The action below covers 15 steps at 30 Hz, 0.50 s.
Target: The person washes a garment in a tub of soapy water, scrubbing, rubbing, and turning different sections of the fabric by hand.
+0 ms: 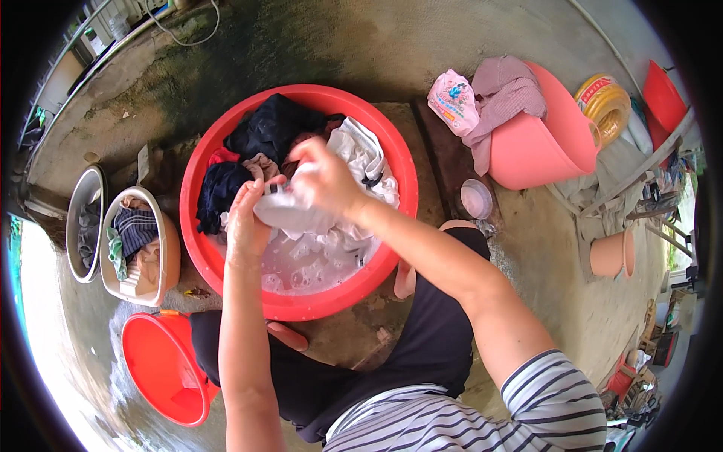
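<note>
A large red basin point(401, 248) of cloudy, sudsy water and laundry stands in front of me. Above the suds, a wet greyish-white cloth point(282, 213) stretches between my hands. My left hand point(247, 218) holds its left end, palm turned inward. My right hand point(331, 179) is blurred by motion, its fingers curled over something small and white at the cloth's upper side; what that is I cannot make out. Dark clothes point(275, 128) are heaped at the back and left of the basin. A white garment point(358, 147) lies along its right side.
To the left stand a grey oval tub point(72, 218) and a beige tub point(109, 280) with clothes, and an orange-red bucket point(154, 361). At the right are a pink basket point(546, 158) with a mauve towel point(508, 90), a pink packet point(453, 102) and a small bowl point(476, 199).
</note>
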### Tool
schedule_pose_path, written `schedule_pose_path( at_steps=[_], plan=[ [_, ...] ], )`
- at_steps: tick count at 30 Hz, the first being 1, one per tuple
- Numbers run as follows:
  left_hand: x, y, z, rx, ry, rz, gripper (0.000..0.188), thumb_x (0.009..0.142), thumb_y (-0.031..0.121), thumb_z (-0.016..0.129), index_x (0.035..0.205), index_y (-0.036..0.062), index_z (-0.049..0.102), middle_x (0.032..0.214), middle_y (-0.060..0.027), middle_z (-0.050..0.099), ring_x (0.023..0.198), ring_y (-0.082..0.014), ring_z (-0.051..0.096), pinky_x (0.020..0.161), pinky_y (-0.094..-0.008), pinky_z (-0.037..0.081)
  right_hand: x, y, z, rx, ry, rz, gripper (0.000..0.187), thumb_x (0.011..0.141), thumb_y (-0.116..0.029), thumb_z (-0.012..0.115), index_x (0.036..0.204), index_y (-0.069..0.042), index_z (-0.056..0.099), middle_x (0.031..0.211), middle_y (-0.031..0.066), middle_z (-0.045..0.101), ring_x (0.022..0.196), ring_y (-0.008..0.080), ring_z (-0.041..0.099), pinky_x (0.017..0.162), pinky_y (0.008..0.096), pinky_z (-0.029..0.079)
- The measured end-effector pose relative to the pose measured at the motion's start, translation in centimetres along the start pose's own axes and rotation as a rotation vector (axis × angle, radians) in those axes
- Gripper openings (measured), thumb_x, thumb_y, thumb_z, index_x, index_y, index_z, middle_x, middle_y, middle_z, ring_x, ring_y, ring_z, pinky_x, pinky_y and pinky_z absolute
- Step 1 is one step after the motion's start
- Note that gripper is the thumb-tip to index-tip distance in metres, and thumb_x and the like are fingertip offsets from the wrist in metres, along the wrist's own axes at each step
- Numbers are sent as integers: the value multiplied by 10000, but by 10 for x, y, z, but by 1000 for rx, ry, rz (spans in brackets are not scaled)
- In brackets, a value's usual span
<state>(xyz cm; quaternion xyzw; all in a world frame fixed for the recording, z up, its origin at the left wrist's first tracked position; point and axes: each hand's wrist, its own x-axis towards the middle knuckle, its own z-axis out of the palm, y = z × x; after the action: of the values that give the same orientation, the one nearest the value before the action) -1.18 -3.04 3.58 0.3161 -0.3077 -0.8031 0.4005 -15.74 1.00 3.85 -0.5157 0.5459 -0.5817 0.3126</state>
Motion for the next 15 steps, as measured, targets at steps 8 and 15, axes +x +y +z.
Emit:
schedule_pose_path(
  at_steps=[8,15],
  plan=[
    [7,-53,22,-192,378,-327,269,840,279,436,994,71,511,955,-70,567,855,-210,561,700,-363,457,16,49,30,-678,151,-258,360,811,-261,458,497,-96,516,492,75,518,531,257,545,456,380,427],
    [55,-107,-165,829,730,543,263,813,266,433,1012,127,534,908,-44,552,870,-152,525,759,-260,411,-4,-7,86,-435,-103,-422,311,817,-294,460,626,-90,596,649,64,578,593,267,561,611,355,444]
  ],
)
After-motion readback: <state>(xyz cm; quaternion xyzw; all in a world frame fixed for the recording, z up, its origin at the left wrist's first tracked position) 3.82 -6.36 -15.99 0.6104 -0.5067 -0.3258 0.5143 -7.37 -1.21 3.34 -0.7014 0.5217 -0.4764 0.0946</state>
